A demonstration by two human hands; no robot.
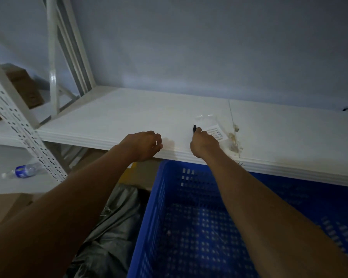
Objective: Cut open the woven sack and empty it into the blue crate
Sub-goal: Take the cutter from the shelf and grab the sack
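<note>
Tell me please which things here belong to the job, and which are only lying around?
For the job:
- blue crate
- grey sack beside the crate
- small dark tool in the right hand

Lying about:
- clear labelled bag on the white shelf
- water bottle
- cardboard boxes
</note>
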